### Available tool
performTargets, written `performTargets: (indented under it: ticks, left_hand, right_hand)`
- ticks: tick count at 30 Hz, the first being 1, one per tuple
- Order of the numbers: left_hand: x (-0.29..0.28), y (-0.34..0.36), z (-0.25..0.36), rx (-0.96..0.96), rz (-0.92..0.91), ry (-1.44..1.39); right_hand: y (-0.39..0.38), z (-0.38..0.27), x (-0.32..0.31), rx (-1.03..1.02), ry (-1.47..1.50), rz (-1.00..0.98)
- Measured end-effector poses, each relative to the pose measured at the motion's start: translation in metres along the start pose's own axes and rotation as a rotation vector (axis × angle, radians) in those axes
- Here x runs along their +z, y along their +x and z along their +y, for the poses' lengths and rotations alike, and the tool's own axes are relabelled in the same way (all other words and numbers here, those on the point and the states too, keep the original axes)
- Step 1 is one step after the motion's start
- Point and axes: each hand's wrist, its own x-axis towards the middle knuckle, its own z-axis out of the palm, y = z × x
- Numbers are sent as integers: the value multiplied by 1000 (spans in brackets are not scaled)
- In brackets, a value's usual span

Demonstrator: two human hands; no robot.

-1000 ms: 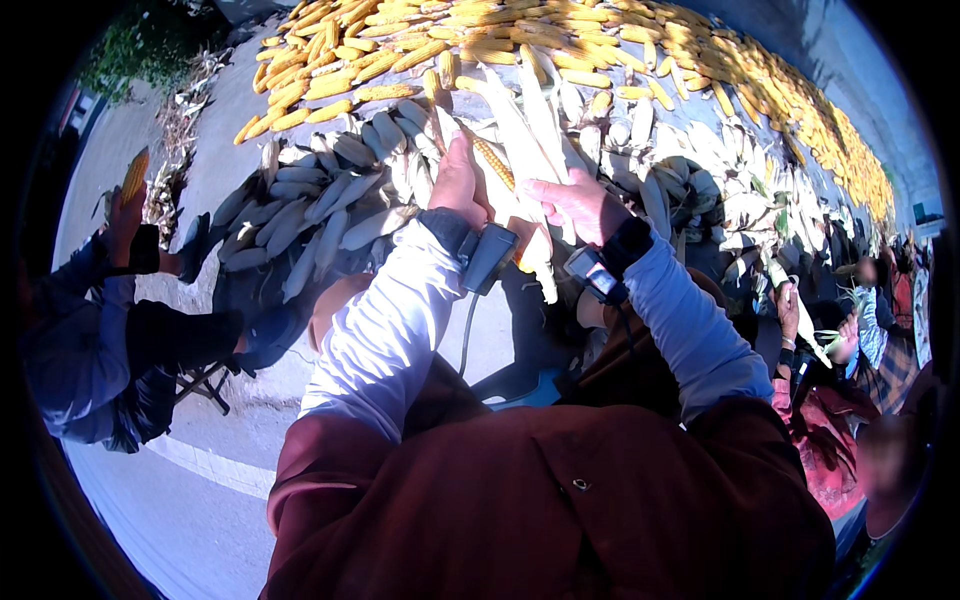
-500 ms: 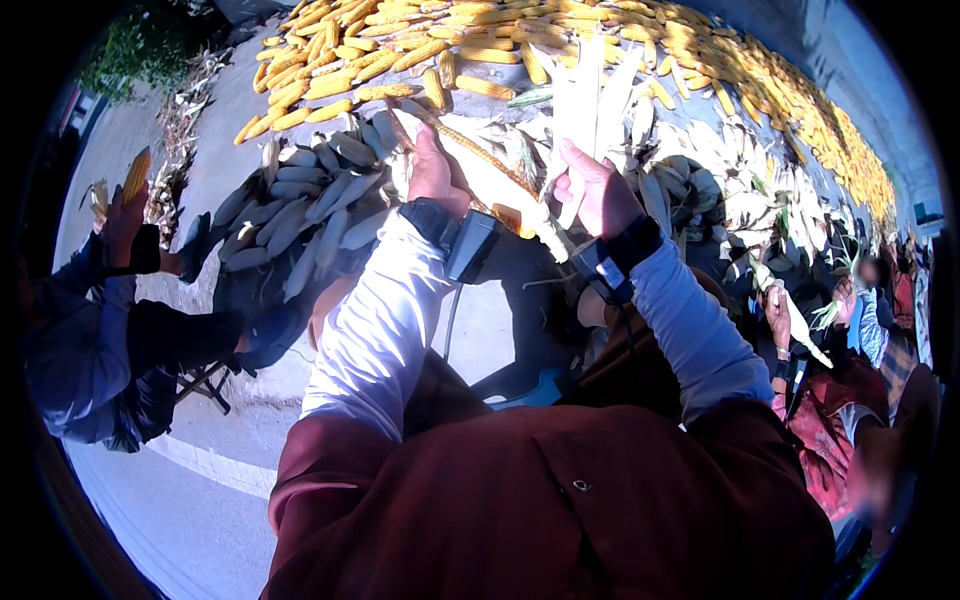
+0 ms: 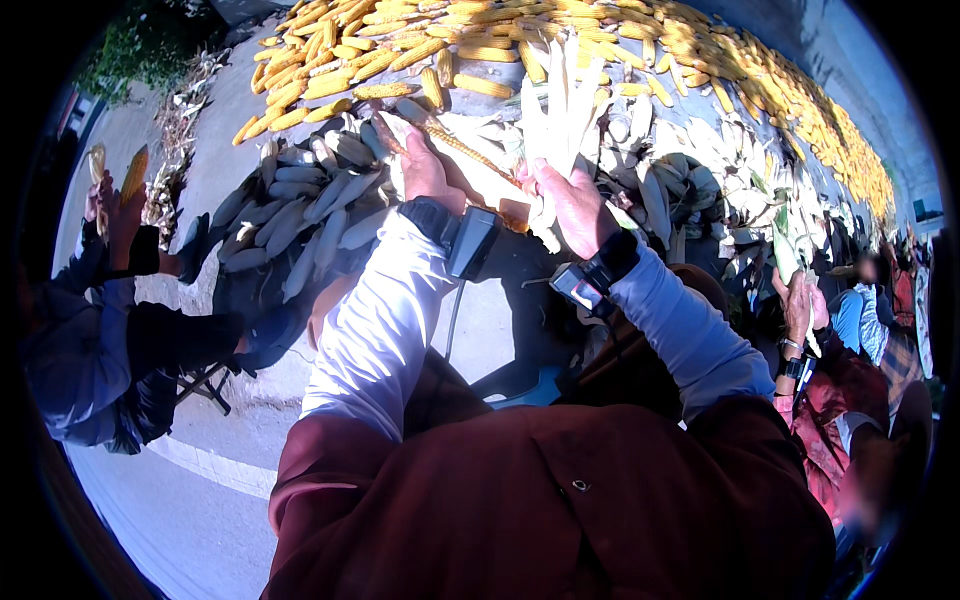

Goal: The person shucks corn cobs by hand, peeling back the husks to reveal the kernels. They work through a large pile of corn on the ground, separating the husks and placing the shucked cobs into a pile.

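My left hand (image 3: 428,172) is closed around the upper part of a partly husked ear of corn (image 3: 470,150), and a strip of yellow kernels shows along it. Pale husk leaves (image 3: 560,110) fan upward from the ear's lower right end. My right hand (image 3: 574,208) is closed on the base of these leaves, close to the ear. The ear's stalk end is partly hidden by the right hand.
Unhusked ears (image 3: 320,195) lie heaped left of my hands, with loose pale husks (image 3: 690,170) to the right. Husked yellow cobs (image 3: 485,85) spread beyond. Co-workers sit on both sides; a hand (image 3: 122,215) at left holds a yellow cob, a hand (image 3: 797,305) at right an ear.
My right hand has moved slightly left and down, toward the ear, and the pale husk leaves have shifted left with it. My left hand has barely moved.
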Motion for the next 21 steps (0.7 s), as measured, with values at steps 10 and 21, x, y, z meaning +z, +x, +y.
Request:
performTargets:
  ticks: [10,21]
  left_hand:
    - [8,-9,4,-99,-99,-187]
    - [24,-27,4,-95,-76,-208]
  right_hand:
    - [9,-4,-12,152,651,80]
    - [19,7,-39,149,725,-8]
